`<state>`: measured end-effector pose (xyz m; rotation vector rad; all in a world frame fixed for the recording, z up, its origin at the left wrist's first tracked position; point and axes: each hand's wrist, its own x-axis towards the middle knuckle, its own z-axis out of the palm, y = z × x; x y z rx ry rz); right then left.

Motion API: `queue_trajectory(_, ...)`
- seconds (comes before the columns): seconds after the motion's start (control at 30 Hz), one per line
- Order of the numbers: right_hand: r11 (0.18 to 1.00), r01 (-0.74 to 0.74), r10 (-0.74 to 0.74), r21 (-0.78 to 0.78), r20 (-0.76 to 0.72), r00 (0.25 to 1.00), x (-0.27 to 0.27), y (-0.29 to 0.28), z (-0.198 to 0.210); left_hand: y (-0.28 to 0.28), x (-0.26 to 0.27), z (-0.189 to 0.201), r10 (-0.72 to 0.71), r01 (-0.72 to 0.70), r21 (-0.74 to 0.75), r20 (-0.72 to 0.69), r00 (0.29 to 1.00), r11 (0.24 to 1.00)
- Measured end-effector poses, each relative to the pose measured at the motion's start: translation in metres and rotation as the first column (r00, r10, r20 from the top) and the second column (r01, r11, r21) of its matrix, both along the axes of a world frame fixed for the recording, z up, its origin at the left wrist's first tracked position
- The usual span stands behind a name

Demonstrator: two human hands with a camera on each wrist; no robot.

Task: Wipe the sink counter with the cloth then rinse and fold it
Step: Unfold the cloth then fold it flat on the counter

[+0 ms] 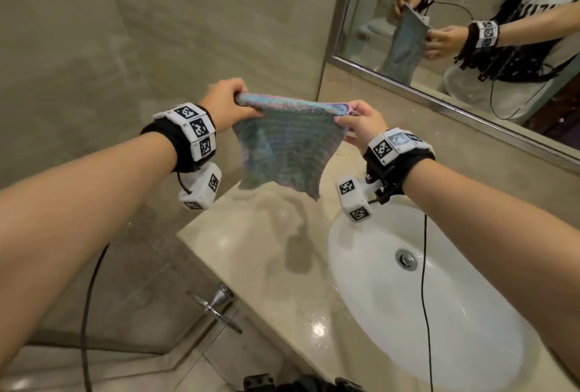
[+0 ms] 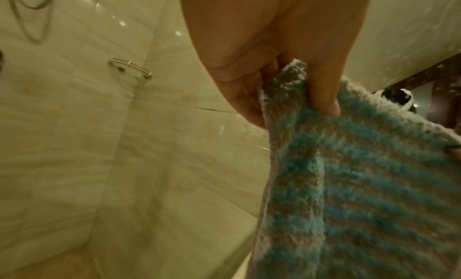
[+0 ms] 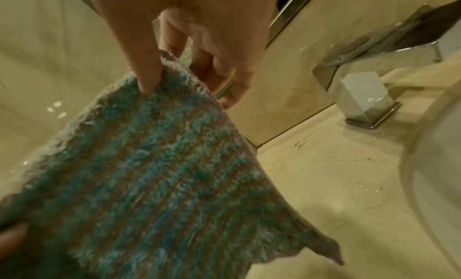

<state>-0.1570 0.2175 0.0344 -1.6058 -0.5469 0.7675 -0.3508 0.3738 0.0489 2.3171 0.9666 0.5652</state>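
Observation:
A blue and grey striped cloth (image 1: 282,147) hangs spread in the air above the beige marble counter (image 1: 251,253), left of the white sink (image 1: 439,313). My left hand (image 1: 232,103) pinches its upper left corner, and my right hand (image 1: 354,121) pinches the upper right corner. In the left wrist view the thumb and fingers (image 2: 321,94) clamp the cloth (image 2: 361,194) edge. The right wrist view has the thumb (image 3: 147,74) pressed on the cloth (image 3: 149,174) corner, with the lower corners dangling free.
A chrome square faucet (image 3: 369,98) stands on the counter behind the sink. A mirror (image 1: 470,15) runs along the right wall. A glass shower partition with a metal handle (image 1: 216,303) borders the counter's left side. The sink drain (image 1: 406,258) is closed in the basin.

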Motion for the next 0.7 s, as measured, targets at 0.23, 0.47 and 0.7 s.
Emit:
queue_trajectory(0.23, 0.907, -0.203, 0.269, -0.37, 0.136, 0.954, -0.011, -0.032, -0.048, -0.024, -0.029, -0.056, -0.203, 0.183, -0.087, -0.386, 0.9, 0.979)
queue_trajectory(0.47, 0.642, -0.456, 0.549, -0.617, -0.046, 0.835, -0.033, -0.075, -0.12, -0.057, -0.055, -0.139, -0.496, 0.318, -0.384, -0.599, 0.629, 0.867)
queue_trajectory(0.7, 0.762, -0.366, 0.392, -0.535, -0.071, 0.917, -0.045, -0.091, -0.155, -0.06, -0.057, -0.165, -0.518, 0.23, -0.526, -0.504, 0.69, 0.819)
